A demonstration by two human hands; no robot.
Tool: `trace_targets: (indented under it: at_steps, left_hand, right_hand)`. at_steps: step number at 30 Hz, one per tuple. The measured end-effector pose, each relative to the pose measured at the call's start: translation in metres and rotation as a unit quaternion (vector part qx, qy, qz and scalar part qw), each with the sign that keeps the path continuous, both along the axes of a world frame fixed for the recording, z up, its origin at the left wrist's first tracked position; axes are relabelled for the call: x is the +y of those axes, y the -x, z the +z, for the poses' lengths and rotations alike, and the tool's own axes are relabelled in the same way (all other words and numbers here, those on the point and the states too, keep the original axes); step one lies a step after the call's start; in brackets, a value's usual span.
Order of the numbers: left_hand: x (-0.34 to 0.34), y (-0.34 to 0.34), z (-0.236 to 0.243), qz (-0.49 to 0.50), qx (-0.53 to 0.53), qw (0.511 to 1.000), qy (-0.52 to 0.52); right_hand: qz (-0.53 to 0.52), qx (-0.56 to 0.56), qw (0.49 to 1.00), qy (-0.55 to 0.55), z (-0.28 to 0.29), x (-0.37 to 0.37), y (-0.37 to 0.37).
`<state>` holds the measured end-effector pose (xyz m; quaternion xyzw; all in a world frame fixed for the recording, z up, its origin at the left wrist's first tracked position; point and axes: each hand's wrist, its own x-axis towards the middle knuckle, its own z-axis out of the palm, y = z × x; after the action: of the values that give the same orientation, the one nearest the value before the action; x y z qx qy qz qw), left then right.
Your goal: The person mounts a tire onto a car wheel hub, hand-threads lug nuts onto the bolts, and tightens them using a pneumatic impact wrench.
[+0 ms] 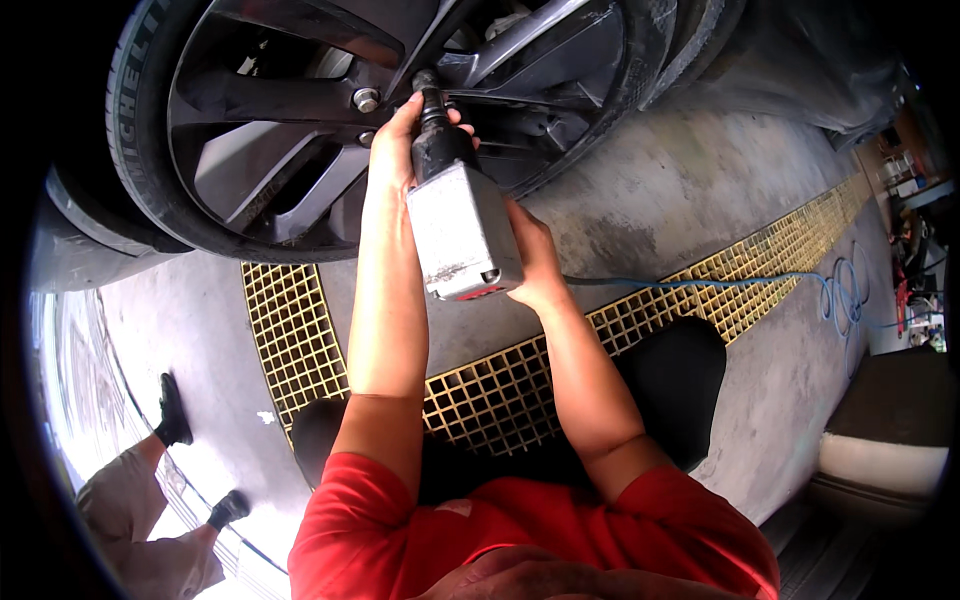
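Observation:
A grey and black impact wrench (460,225) points away from me at the hub of a dark alloy wheel (270,100). My left hand (398,145) is closed round its black nose, fingertips showing on the far side. At the right rear of the tool my right hand (533,255) grips it; the handle and most of those fingers are hidden by the housing. The socket (427,80) on the nose reaches the hub area, but I cannot tell whether it sits on a nut. One lug nut (367,100) shows left of the socket.
A black tyre (140,130) surrounds the wheel. From the wrench, a blue air hose (740,282) runs right into loose coils. Yellow floor grating (490,400) crosses the concrete before me. Another person's legs (130,500) are at lower left. A dark and white box-like object (885,450) stands right.

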<state>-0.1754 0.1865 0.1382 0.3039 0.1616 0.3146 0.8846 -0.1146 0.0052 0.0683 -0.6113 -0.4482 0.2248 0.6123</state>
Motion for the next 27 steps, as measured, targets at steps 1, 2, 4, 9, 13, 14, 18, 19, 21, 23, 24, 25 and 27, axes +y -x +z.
trace_targets:
  at_steps: [1,2,4,9,13,14,18,19,21,23,24,25,27]
  left_hand:
    - [-0.004,0.006,-0.001,-0.005,0.002,1.000,0.007]
    - [-0.009,0.012,-0.003,-0.002,0.001,1.000,0.005]
    - [-0.016,0.026,-0.006,0.002,0.005,1.000,-0.002]
    - [-0.017,0.049,-0.003,0.058,0.033,0.998,-0.009]
    - [-0.005,0.053,0.005,0.065,0.023,0.998,-0.001]
    - [-0.002,0.053,0.006,0.066,0.027,0.997,0.001]
    - [0.007,0.056,0.007,0.091,0.050,0.995,0.005]
    - [0.010,0.056,0.008,0.096,0.072,0.993,-0.021]
    - [0.016,0.058,0.009,0.099,0.093,0.990,-0.043]
    - [0.020,0.059,0.011,0.090,0.088,0.992,-0.025]
    - [0.022,0.059,0.011,0.080,0.071,0.994,0.003]
    - [0.022,0.059,0.012,0.073,0.060,0.995,0.032]
    - [0.021,0.058,0.013,0.086,0.068,0.994,0.005]
  right_hand:
    - [-0.006,-0.047,0.999,-0.026,-0.002,-0.004,0.004]
    - [0.014,0.016,0.999,-0.034,-0.005,-0.003,0.010]
    - [0.061,0.193,0.979,-0.001,-0.011,-0.007,0.019]
    - [0.127,0.227,0.966,0.008,-0.016,-0.004,0.030]
    - [0.150,0.261,0.954,-0.001,-0.009,0.012,0.033]
    - [0.169,0.283,0.944,-0.022,-0.007,0.015,0.034]
    - [0.091,0.033,0.995,0.025,-0.001,0.019,0.044]
    - [0.107,0.110,0.988,-0.005,0.000,0.019,0.047]
    - [0.126,0.306,0.943,-0.020,0.003,0.020,0.053]
    - [0.134,0.209,0.969,-0.007,0.006,0.021,0.055]
    - [0.134,0.211,0.968,-0.004,0.007,0.022,0.056]
    - [0.124,0.197,0.973,0.007,0.008,0.026,0.056]
    - [0.102,0.149,0.983,0.015,0.009,0.027,0.057]
